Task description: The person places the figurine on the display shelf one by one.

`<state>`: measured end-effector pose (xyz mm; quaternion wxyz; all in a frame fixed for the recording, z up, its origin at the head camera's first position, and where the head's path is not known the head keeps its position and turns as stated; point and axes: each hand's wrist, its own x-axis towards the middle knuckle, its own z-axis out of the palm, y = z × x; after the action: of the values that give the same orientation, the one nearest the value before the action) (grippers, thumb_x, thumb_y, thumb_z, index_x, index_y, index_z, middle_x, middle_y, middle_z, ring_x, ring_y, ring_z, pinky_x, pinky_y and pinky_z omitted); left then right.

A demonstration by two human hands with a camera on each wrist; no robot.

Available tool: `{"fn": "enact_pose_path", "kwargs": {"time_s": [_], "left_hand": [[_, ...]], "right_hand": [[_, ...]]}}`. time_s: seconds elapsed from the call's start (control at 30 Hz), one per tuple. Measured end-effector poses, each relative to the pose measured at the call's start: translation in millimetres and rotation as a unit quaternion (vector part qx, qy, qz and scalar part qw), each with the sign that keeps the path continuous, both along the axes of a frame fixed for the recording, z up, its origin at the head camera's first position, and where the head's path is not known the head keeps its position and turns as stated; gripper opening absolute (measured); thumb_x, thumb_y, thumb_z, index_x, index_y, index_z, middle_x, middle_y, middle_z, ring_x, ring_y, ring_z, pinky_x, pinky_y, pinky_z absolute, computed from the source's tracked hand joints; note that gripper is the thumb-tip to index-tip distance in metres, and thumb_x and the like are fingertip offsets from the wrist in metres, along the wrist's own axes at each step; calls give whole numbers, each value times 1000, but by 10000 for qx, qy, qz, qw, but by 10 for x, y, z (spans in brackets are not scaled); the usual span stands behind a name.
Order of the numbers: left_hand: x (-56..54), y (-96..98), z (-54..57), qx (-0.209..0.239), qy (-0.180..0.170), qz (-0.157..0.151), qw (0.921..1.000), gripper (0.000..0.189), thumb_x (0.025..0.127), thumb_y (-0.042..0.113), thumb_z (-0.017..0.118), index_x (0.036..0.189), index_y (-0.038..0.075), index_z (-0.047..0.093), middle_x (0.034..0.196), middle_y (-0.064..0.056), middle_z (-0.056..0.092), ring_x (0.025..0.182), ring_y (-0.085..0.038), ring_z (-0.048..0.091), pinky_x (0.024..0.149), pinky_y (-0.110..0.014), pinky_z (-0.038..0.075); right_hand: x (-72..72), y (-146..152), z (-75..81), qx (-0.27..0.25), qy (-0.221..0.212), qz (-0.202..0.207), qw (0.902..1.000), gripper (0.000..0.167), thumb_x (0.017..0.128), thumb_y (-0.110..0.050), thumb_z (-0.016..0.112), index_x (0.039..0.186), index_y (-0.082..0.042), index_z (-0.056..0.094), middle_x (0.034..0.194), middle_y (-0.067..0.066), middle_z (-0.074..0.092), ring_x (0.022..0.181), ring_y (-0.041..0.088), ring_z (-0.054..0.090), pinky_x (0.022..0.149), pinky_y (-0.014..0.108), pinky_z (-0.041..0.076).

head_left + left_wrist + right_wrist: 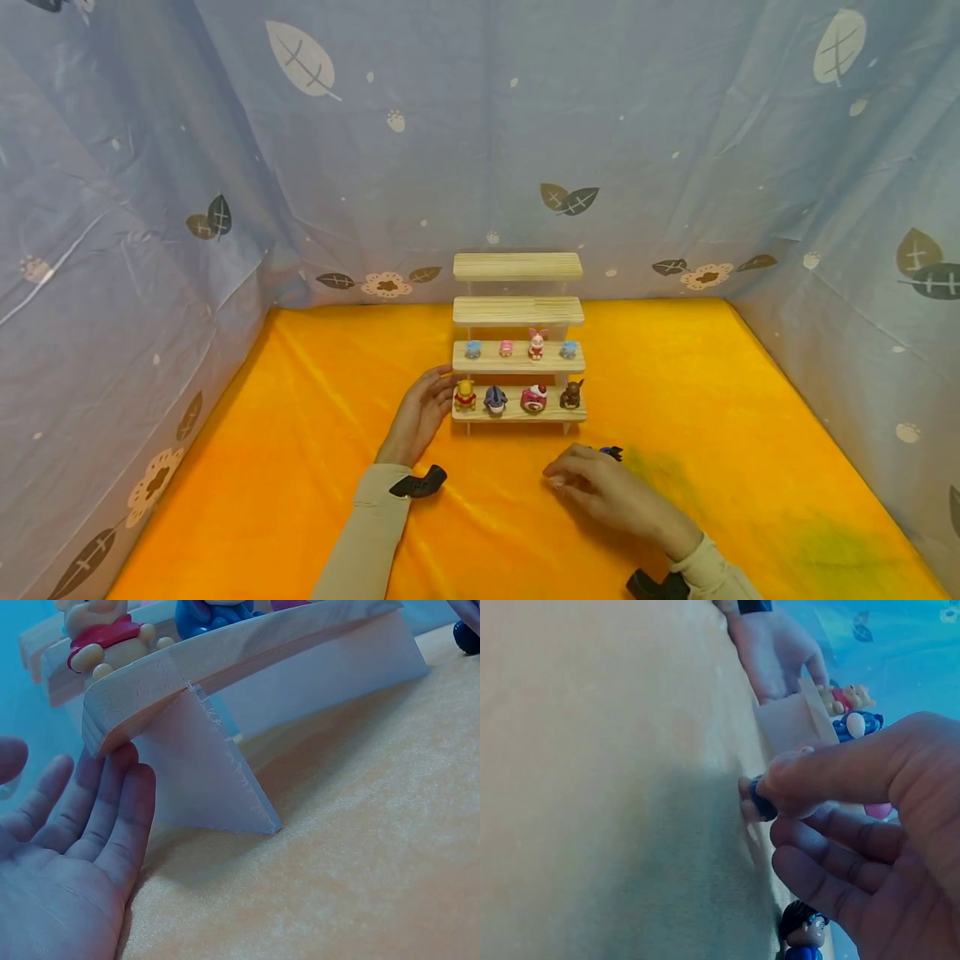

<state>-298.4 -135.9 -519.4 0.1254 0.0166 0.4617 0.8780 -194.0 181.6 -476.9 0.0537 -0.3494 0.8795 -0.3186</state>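
Observation:
A tiered wooden display rack (517, 357) with white supports stands on the cloth. On its lowest board sit a yellow bear figurine in a red top (465, 396), a blue-grey donkey (495, 401), a round pink-red figurine (534, 398) and a brown one (572, 394). My left hand (415, 417) has its fingers extended, fingertips touching the lowest board's left end from below. In front of the rack, my right hand (611, 492) pinches a tiny figurine (763, 801) between thumb and finger; its dark-blue part shows, the rest is covered. Beside that hand lies a dark-haired, blue-bodied figurine (804, 930).
The second board up carries two small blue figurines, a small pink one (506, 348) and a pink-eared pig (536, 345). Two bare boards (517, 266) rise behind. Orange plush cloth (315, 500) covers the table; patterned curtains (487, 125) enclose its back and sides.

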Motion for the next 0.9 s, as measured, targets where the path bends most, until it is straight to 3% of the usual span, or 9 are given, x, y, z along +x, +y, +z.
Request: {"fn": "enact_pose_path", "kwargs": {"time_s": [0.27, 0.67, 0.9], "left_hand": [[6, 2, 21, 2, -58, -21, 10000, 34, 110, 32, 42, 135, 10, 47, 127, -5, 59, 109, -16, 57, 90, -24, 49], [14, 3, 15, -133, -112, 59, 9998, 36, 109, 32, 43, 136, 9, 46, 126, -6, 59, 108, -16, 57, 89, -24, 48], [0, 6, 17, -131, -103, 100, 9998, 37, 108, 33, 44, 137, 9, 46, 124, -5, 59, 107, -16, 57, 89, -24, 48]], "right_hand": [[-23, -32, -37, -242, -150, -266, 9992, 18, 102, -24, 61, 114, -13, 70, 104, -5, 71, 90, 1, 61, 77, 26, 53], [-41, -34, 17, -551, -98, -288, 9980, 20, 96, -15, 69, 113, -5, 69, 101, 1, 71, 86, 0, 62, 73, 24, 55], [-86, -22, 135, -805, 354, -333, 9956, 19, 94, -12, 71, 112, -6, 70, 98, -1, 70, 83, -1, 60, 70, 24, 54]]}}
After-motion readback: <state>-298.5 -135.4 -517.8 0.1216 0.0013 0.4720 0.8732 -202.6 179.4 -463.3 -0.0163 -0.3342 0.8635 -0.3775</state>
